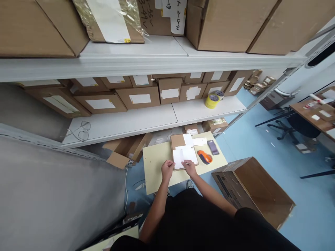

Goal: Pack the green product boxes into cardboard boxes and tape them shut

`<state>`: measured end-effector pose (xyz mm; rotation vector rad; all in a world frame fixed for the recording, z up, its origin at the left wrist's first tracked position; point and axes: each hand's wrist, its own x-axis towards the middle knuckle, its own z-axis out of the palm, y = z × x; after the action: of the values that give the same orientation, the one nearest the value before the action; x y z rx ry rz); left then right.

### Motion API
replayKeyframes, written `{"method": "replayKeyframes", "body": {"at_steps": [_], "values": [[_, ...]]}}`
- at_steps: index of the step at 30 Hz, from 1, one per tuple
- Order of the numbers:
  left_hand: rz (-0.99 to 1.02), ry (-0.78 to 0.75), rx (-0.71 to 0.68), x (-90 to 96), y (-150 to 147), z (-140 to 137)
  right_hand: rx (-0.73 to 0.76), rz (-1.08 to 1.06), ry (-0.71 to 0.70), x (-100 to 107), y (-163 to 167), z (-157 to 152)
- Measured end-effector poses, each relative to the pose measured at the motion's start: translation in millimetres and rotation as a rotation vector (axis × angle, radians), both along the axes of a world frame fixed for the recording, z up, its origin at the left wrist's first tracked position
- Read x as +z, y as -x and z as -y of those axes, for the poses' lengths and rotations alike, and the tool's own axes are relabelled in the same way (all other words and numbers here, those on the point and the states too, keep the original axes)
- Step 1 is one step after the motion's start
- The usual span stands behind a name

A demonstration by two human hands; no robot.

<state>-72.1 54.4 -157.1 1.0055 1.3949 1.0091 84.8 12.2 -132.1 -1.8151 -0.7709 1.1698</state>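
A small cardboard box (178, 140) lies flat on a pale yellow board-topped table (155, 160), with a white sheet of paper (184, 156) over its near part. My left hand (167, 169) is closed, thumb and fingers pinching the sheet's lower left edge. On the sheet's near right part, my right hand (190, 168) is closed in a pinch on the paper. To the right of the box lies an orange and dark tape dispenser (205, 157). Beyond it are white slips (199, 141) and a blurred-out dark rectangular item (213, 147).
Shelves hold rows of labelled cardboard boxes (140, 98), tape rolls (211, 101) and eyeglasses (81, 132). A large open carton (261, 188) stands on the blue floor at right, and another open carton (128, 150) is under the shelf at left. A desk (314, 113) stands far right.
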Motion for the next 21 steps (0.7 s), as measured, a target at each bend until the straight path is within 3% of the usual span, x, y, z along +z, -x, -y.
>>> {"method": "replayKeyframes", "body": {"at_steps": [5, 11, 21], "values": [[-0.243, 0.063, 0.017, -15.3, -14.3, -2.6, 0.045, 0.271, -0.013, -22.3, -12.0, -8.3], [-0.347, 0.11, 0.032, -27.7, -19.3, -4.1, 0.14, 0.336, -0.04, -40.7, -18.8, -10.9], [-0.475, 0.139, 0.04, -24.6, -26.3, -3.6, 0.3, 0.458, 0.07, -42.9, -20.2, -18.7]]}}
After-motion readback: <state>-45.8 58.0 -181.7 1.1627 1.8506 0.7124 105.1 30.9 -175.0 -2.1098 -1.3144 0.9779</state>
